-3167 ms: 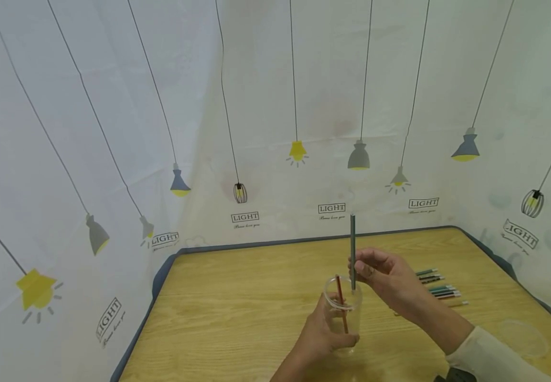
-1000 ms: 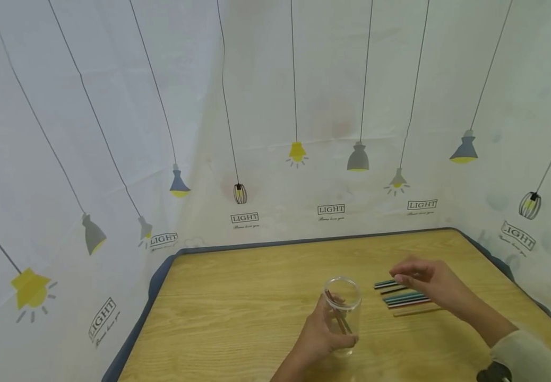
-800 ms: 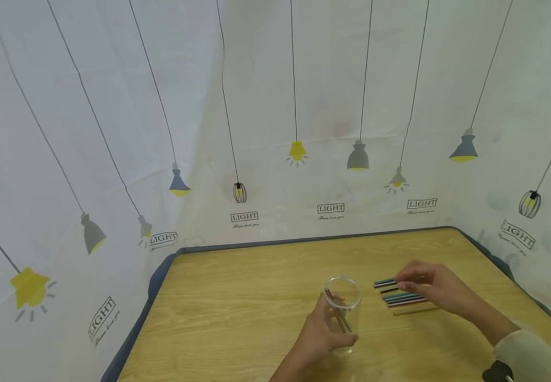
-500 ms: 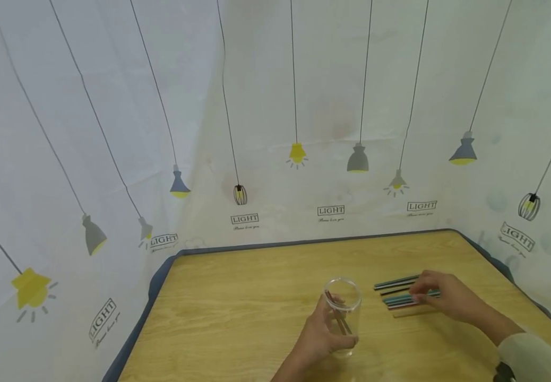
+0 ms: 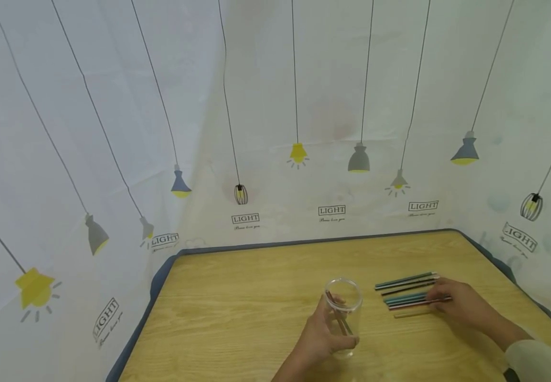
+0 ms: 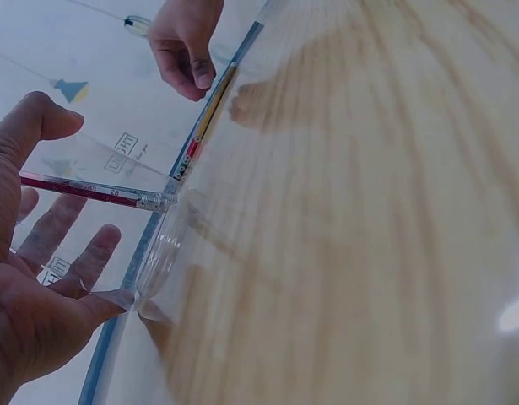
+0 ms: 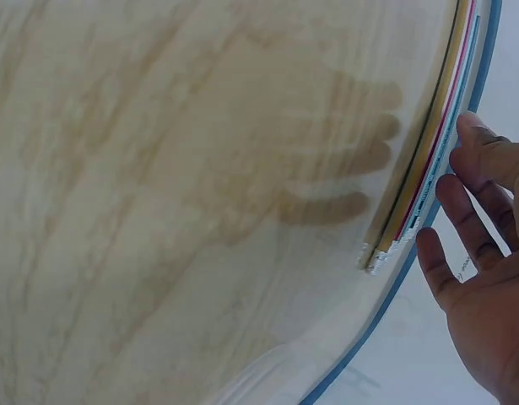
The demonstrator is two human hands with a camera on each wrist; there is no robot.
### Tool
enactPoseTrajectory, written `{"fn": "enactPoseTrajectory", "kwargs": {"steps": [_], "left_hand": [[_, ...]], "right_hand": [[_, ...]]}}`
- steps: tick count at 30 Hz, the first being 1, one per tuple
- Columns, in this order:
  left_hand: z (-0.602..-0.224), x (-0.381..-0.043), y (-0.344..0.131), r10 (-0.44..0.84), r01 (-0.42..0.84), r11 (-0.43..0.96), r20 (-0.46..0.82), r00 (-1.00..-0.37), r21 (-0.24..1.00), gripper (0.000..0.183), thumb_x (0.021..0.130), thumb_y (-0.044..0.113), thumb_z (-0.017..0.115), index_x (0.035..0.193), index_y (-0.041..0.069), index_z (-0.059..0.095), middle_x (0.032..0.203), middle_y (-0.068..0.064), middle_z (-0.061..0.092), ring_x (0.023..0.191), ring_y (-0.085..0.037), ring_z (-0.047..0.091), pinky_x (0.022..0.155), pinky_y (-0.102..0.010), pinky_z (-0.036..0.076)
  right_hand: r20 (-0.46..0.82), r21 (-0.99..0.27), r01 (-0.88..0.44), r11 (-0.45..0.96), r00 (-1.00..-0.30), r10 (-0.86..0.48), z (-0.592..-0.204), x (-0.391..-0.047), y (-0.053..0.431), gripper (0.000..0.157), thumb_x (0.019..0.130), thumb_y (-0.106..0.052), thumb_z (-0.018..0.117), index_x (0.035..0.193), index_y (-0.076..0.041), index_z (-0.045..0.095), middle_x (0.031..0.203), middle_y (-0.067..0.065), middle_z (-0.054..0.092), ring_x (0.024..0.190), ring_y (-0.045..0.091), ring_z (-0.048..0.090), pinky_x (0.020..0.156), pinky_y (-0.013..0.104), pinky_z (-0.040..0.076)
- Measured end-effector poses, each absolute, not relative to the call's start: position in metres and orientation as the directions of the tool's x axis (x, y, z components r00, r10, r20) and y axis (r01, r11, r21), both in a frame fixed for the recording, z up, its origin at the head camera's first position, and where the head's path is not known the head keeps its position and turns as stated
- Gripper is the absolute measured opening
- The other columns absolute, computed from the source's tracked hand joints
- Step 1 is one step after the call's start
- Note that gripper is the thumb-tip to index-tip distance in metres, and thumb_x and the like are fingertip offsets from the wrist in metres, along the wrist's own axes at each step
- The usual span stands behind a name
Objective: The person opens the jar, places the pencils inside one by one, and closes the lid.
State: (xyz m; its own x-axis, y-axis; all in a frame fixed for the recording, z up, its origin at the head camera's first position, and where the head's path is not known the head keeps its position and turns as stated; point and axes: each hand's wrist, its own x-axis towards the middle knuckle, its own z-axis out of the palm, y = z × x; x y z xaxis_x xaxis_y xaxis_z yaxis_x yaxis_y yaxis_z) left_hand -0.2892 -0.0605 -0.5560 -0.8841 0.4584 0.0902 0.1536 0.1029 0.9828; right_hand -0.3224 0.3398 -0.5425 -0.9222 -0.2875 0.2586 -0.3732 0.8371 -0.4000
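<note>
In the head view my left hand (image 5: 318, 337) grips a clear plastic cup (image 5: 356, 318) around its side. The cup stands upright with pencils (image 5: 339, 320) leaning inside; the left wrist view shows a red pencil (image 6: 90, 190) through its wall. To the right, my right hand (image 5: 466, 306) is low over the eraser ends of several pencils (image 5: 404, 301) lying side by side on the table. In the right wrist view its fingers are spread and loosely bent, with thumb and forefinger tips right beside a teal pencil (image 7: 428, 181).
Another few dark pencils (image 5: 402, 283) lie just behind, and a plain wood-coloured pencil (image 5: 409, 314) lies in front. The edge of a clear object (image 7: 255, 371) shows in the right wrist view. A white cloth wall (image 5: 275, 223) with printed lamps borders the wooden table (image 5: 237, 307).
Earlier my right hand held a dark green pencil upright over the cup; that pencil is now inside. The right hand then moved right and down along the lying pencils. My left hand stayed put.
</note>
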Motion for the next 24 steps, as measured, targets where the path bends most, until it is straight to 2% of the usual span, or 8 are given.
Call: {"fn": "enactPoseTrajectory", "kwargs": {"steps": [3,7,14,20,24], "left_hand": [[-0.557,-0.289,-0.061,0.461,0.152,0.097,0.091,-0.883,0.984,0.079,0.085,0.016,0.092,0.148,0.040,0.049,0.160,-0.011,0.056,0.146,-0.031,0.058,0.097,-0.043,0.067],[-0.557,-0.289,-0.062,0.461,0.148,0.096,0.088,-0.883,0.984,0.080,0.085,0.016,0.092,0.148,0.040,0.049,0.161,-0.012,0.055,0.147,-0.031,0.058,0.096,-0.042,0.067],[-0.556,-0.287,-0.061,0.454,0.148,0.126,0.075,-0.888,0.981,0.082,0.086,0.018,0.092,0.150,0.044,0.048,0.162,-0.012,0.056,0.148,-0.032,0.058,0.102,-0.052,0.064],[-0.555,-0.287,-0.061,0.444,0.147,0.148,0.067,-0.893,0.978,0.082,0.085,0.019,0.092,0.149,0.046,0.048,0.162,-0.008,0.058,0.149,-0.035,0.057,0.108,-0.061,0.060],[-0.554,-0.288,-0.061,0.444,0.156,0.147,0.076,-0.893,0.977,0.081,0.085,0.018,0.092,0.149,0.044,0.048,0.157,-0.002,0.062,0.149,-0.033,0.058,0.108,-0.058,0.060]], "right_hand": [[0.276,-0.404,-0.387,0.829,-0.916,-0.292,-0.545,-0.322,0.340,0.014,0.090,-0.008,0.089,0.094,-0.019,0.082,0.099,-0.009,0.071,0.089,0.001,0.065,0.082,0.033,0.061],[0.284,-0.401,-0.399,0.825,-0.910,-0.302,-0.547,-0.321,0.339,0.016,0.089,-0.005,0.089,0.094,-0.019,0.082,0.098,-0.009,0.070,0.088,0.002,0.065,0.080,0.033,0.061],[0.296,-0.365,-0.403,0.839,-0.905,-0.306,-0.548,-0.323,0.341,0.017,0.089,-0.003,0.088,0.092,-0.019,0.082,0.098,-0.007,0.069,0.087,0.008,0.066,0.079,0.035,0.061],[0.291,-0.360,-0.398,0.844,-0.907,-0.303,-0.547,-0.323,0.345,0.018,0.090,-0.008,0.089,0.088,-0.023,0.080,0.092,-0.012,0.065,0.082,0.001,0.061,0.076,0.033,0.059],[0.271,-0.387,-0.398,0.832,-0.911,-0.310,-0.546,-0.321,0.351,0.017,0.091,-0.009,0.088,0.087,-0.022,0.078,0.089,-0.013,0.064,0.081,-0.005,0.060,0.072,0.029,0.058]]}}
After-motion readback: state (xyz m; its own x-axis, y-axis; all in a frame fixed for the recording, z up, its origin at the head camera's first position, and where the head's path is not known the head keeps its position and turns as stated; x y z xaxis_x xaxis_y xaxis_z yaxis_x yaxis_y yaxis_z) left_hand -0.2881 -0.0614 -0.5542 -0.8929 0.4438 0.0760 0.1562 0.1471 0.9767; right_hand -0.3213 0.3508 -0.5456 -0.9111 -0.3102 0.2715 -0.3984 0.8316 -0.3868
